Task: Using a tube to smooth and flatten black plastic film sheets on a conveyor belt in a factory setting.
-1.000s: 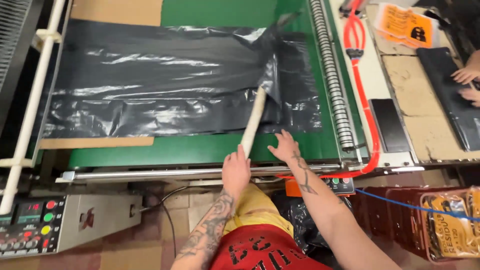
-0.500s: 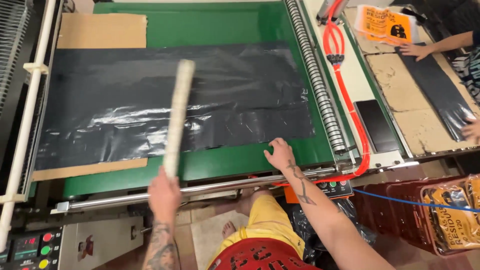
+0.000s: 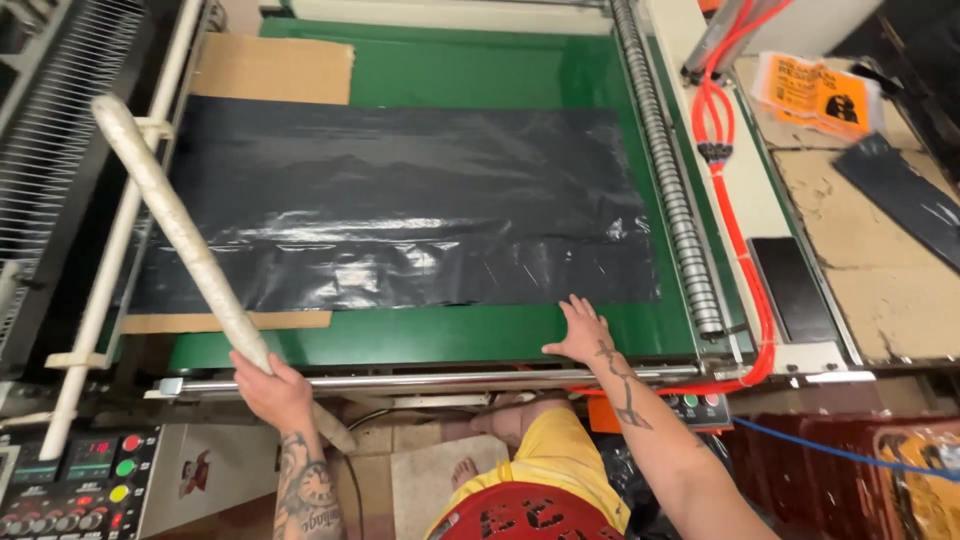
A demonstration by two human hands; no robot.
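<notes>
Black plastic sheet [image 3: 400, 205] lies flat; my right hand [image 3: 580, 332] presses its edge, open-palmed, while my left hand [image 3: 268, 385] grips the white roller stick [image 3: 180, 230], best swept evenly.

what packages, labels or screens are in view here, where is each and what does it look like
Control panel: bottom left below the machine, dark box with small red-lit displays and round red, green and yellow buttons.
Orange packet: top right on the cardboard-topped bench, flat and rectangular, with a black picture and print.
Sticker: on the pale machine front right of the panel, small brown figure.
Button box: under the table's front edge, orange, with green and red buttons.
</notes>
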